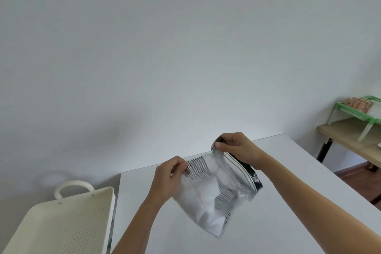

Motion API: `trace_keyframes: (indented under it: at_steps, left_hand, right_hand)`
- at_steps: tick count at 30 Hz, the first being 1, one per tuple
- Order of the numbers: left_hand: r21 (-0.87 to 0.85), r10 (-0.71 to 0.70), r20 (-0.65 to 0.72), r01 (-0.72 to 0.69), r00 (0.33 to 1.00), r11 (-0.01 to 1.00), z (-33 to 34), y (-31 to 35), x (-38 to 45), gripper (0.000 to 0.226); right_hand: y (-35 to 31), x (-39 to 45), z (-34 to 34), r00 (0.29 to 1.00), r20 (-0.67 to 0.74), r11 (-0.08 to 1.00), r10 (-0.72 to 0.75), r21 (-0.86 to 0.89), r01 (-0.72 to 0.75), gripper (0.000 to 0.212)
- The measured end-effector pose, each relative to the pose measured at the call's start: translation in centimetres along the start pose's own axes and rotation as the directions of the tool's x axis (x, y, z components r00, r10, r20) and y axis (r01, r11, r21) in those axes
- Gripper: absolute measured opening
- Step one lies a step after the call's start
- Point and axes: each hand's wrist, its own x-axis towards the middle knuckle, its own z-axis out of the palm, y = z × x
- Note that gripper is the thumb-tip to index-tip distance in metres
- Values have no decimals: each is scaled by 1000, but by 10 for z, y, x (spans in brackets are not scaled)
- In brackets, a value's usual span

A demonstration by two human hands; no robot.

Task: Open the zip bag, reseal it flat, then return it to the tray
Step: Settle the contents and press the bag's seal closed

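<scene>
A frosted zip bag [208,196] with black stripes and a dark top band is held up above the white table [278,222]. My left hand [168,179] pinches the bag's left top edge. My right hand [237,148] pinches the other top edge near the dark zip strip, higher and farther back. The mouth between the two hands looks parted. White contents show through the plastic. The cream perforated tray [68,225] with a loop handle sits at the lower left, beside the table.
A wooden side table [350,140] stands at the far right with a green plastic rack [358,109] holding small boxes. A plain grey wall fills the background. Brown floor shows at the right edge.
</scene>
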Motion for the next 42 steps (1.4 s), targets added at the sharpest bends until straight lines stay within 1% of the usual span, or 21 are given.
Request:
trace_keyframes:
  at_steps: [3,6,11,15,17,19,20,22,23,25,26,28,29,30,31,34,36,37,39,41,42]
  left_hand:
    - [11,8,-50,-8,999,1000,-4,-3,0,24]
    - [10,15,-100,-14,995,1000,-11,-12,-3,26]
    - [27,28,-135,-25,990,999,-18,-21,-3,27]
    - [45,-22,-120,27,993,999,-22,-27,1,22]
    - [9,-9,-79,9,997,1000,-21,-19,2,7]
    - [-10,23,-13,-23,1000,1000,-17,-6,6,25]
    - [2,47,7,-48,999,999,-15,1,10,28]
    - [-26,77,4,-77,997,997,-8,15,18,16]
    - [-92,58,-19,-60,998,994,-5,21,22,9]
    - [-286,2,-65,-21,998,958,-7,28,25,10]
    - [-367,-9,-93,-25,996,930,-11,27,25,13]
    - [-489,-33,-143,-42,989,871,-23,23,24,23]
    - [-548,-57,-157,-39,986,836,-30,21,23,23]
    - [-603,-82,-162,-33,983,797,-36,20,23,20]
    - [-651,-102,-159,-26,982,759,-42,19,23,17]
    - [-747,-155,-149,-8,977,665,-52,16,24,15]
    - [-784,-183,-150,-4,972,621,-53,11,25,13]
    - [-796,-194,-154,-5,969,605,-53,10,24,12]
    - [-815,-218,-165,-8,962,580,-54,5,23,11]
    - [-825,-243,-177,-9,954,565,-56,0,21,10]
    - [-825,-253,-179,-5,951,565,-58,-2,20,10]
  right_hand:
    - [-2,4,-3,989,-149,998,-15,59,24,17]
    - [-3,7,-12,959,-284,997,-4,77,27,26]
    - [-5,14,-12,939,-343,1000,-18,-12,14,41]
    - [-16,19,1,957,-281,997,-71,-59,57,47]
    - [-24,23,10,974,-207,994,-95,-70,82,48]
    - [-33,27,22,989,-105,991,-106,-96,96,43]
    - [-38,29,29,993,-54,990,-103,-105,97,42]
    - [-47,34,40,994,-1,982,-111,-154,109,44]
    - [-52,35,42,992,-2,970,-125,-210,122,41]
    - [-57,34,38,983,-80,933,-162,-336,127,32]
    - [-56,32,31,971,-162,931,-173,-348,108,37]
    - [-50,22,15,913,-385,978,-136,-202,60,56]
    - [-43,17,9,878,-469,994,-95,-97,55,64]
    - [-35,11,5,863,-503,999,-45,-9,47,69]
    - [-23,6,5,877,-480,998,12,53,15,72]
    - [12,-9,21,962,-225,984,156,118,-132,62]
    - [27,-15,34,981,-104,977,163,155,-146,67]
    - [32,-17,39,987,-68,975,146,177,-133,74]
    - [35,-18,47,994,-32,972,108,214,-99,73]
    - [32,-17,55,995,-47,974,86,213,-74,58]
    - [32,-16,58,996,-63,977,68,205,-54,45]
